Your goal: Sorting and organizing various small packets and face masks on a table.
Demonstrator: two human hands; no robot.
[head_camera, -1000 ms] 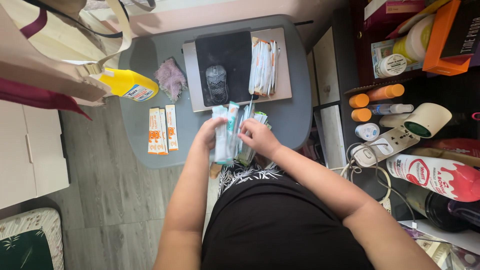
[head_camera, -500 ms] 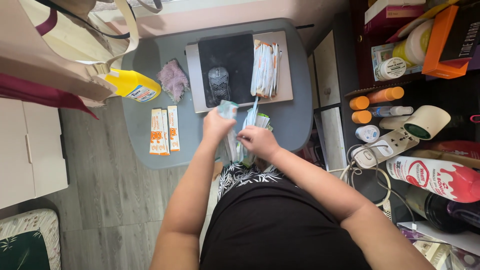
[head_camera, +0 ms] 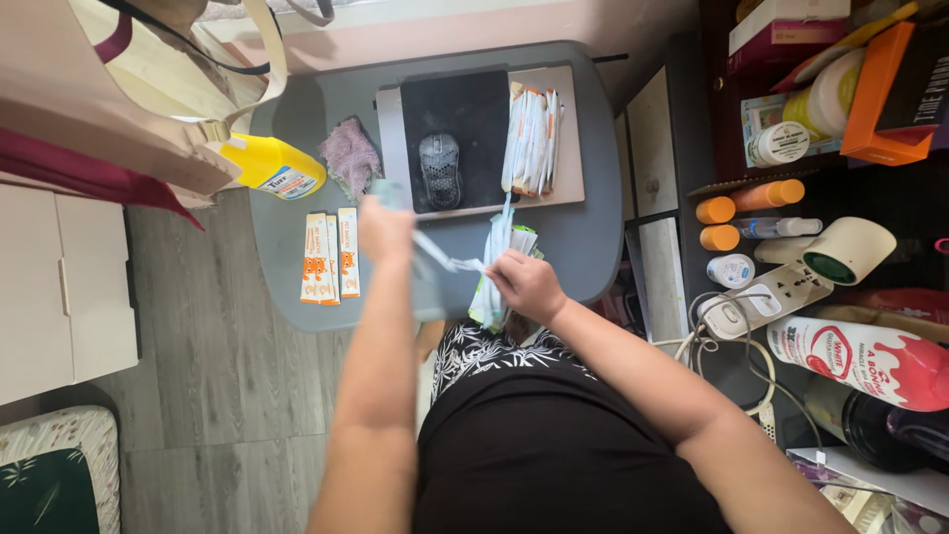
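Grey round table [head_camera: 583,247] is bearing a board with a dark mat [head_camera: 465,119]. Below the mat, right hand [head_camera: 526,285] is gripping a bundle of sachets [head_camera: 499,259] upright at the near edge, keeping them together. Left hand [head_camera: 386,229], blurred, is pinching one pale sachet [head_camera: 435,259] drawn leftward, toward open tabletop beside orange sachets [head_camera: 329,255].
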